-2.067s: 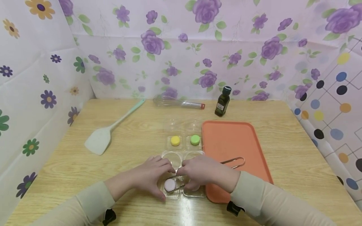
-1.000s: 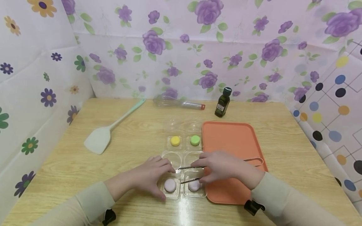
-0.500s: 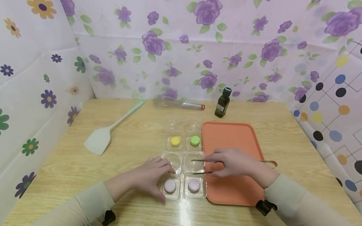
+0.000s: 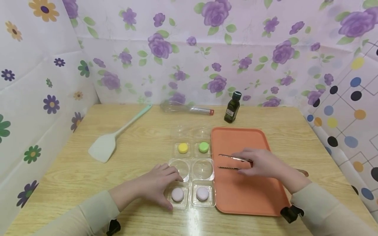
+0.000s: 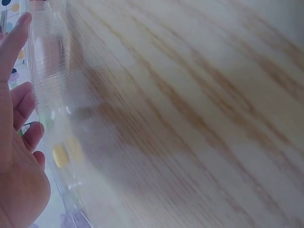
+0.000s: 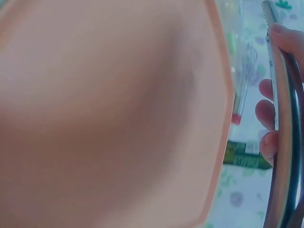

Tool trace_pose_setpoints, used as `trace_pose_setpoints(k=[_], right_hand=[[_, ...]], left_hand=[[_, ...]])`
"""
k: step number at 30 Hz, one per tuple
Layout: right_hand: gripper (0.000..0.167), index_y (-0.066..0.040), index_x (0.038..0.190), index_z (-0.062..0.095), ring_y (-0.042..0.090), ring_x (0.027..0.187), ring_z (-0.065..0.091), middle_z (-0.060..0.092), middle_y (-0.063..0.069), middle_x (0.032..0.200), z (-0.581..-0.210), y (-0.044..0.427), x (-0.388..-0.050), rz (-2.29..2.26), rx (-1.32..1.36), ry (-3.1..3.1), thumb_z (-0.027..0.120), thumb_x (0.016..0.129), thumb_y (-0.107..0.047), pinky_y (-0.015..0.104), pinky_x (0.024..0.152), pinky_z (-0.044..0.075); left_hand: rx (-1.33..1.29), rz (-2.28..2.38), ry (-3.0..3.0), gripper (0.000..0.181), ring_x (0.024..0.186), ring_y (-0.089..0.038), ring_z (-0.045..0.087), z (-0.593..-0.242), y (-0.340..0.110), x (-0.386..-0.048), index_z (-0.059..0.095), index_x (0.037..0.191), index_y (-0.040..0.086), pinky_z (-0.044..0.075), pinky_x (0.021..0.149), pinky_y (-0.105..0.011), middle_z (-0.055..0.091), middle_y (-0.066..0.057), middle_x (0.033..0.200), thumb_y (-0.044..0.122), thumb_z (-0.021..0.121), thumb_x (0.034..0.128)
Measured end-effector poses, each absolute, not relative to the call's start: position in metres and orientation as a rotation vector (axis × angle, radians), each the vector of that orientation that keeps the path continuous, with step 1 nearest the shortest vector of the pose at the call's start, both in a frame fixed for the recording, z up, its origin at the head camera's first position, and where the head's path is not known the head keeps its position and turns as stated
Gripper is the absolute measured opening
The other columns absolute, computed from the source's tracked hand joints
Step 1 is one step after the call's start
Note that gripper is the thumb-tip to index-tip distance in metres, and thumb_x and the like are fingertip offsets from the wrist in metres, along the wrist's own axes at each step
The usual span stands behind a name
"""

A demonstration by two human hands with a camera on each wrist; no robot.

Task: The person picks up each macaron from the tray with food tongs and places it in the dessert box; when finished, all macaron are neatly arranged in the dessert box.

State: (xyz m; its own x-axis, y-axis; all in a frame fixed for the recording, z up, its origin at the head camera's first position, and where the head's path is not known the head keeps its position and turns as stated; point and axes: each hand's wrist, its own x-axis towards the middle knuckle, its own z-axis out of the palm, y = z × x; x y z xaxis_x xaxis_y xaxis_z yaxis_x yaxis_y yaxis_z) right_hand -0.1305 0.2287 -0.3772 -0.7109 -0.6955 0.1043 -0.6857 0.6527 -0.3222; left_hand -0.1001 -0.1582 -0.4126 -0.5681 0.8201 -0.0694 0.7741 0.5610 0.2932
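Observation:
My right hand [image 4: 262, 164] grips metal tongs [image 4: 231, 167] above the orange tray [image 4: 242, 203]. The tongs' tips stand apart, with nothing between them; their bent end sticks out past my wrist. My left hand [image 4: 156, 183] rests at the left side of a clear plastic box [image 4: 186, 204], thumb near its front and fingers at its hinge. In that box lies a lilac macaron [image 4: 178, 194]. Beside it, a second clear box [image 4: 213, 204] with its lid back holds another lilac macaron [image 4: 202, 193]. The right wrist view shows the tongs [image 6: 284, 118] lying along my fingers.
Behind are a yellow macaron [image 4: 183, 148] and a green macaron [image 4: 203, 147], each in a clear open box. A spatula [image 4: 103, 146] lies left, a whisk [image 4: 186, 108] at the back. A dark bottle [image 4: 232, 108] stands behind the tray. Patterned cloths border the table.
The tongs had been around the left lilac macaron; they opened, leaving it in its box. My right hand carried them right and back, over the tray. My left hand stayed put.

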Motion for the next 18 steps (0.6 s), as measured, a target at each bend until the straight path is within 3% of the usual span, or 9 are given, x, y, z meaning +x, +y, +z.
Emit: trace_pose_setpoints(k=[12,18], right_hand=[[0.049,-0.017,0.122,0.063,0.001,0.057,0.039,0.057,-0.003,0.086,-0.384,0.260,-0.136,-0.504,-0.967,2.978,0.076,0.077,-0.031,0.022,0.050,0.036],[0.051,-0.014,0.124,0.061,0.010,0.067,0.050,0.061,0.000,0.090,-0.391,0.273,-0.140,-0.512,-0.843,3.014,0.075,0.078,-0.031,0.027,0.054,0.040]], left_hand=[[1.370,0.362,2.613,0.081,0.100,-0.009,0.039,-0.414,-0.159,-0.100,0.054,0.122,0.019,0.032,0.082,-0.030,0.047,0.010,0.116,0.064,0.075,0.0587],[1.375,0.363,2.610,0.081,0.101,-0.010,0.039,-0.414,-0.159,-0.099,0.053,0.123,0.020,0.032,0.082,-0.030,0.047,0.010,0.118,0.065,0.074,0.0590]])
